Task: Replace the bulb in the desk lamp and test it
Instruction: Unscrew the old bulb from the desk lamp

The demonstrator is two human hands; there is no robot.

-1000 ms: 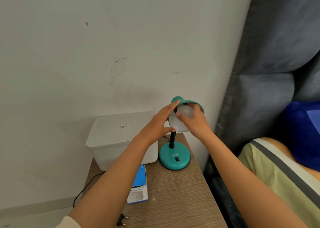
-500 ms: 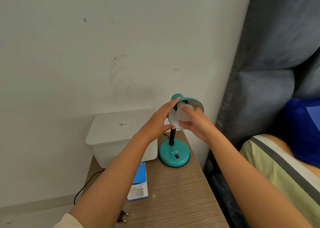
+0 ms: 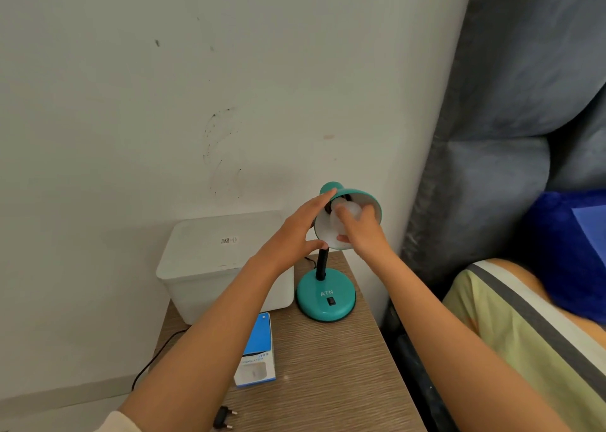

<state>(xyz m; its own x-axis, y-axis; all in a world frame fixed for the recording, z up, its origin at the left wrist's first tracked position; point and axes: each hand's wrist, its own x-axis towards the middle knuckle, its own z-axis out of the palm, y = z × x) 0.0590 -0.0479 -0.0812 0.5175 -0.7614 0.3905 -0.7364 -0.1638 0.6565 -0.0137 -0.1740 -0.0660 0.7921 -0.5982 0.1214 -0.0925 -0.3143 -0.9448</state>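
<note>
bulb (image 3: pixel 348 209) now deeper in shade (image 3: pixel 369 202) than before, hands still gripping.

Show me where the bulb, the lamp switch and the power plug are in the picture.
bulb (image 3: pixel 352 209), head view, on the white glass between the fingers.
lamp switch (image 3: pixel 331 301), head view, on the black rocker on the teal base.
power plug (image 3: pixel 223 417), head view, on the black body, lying unplugged on the table.
</note>
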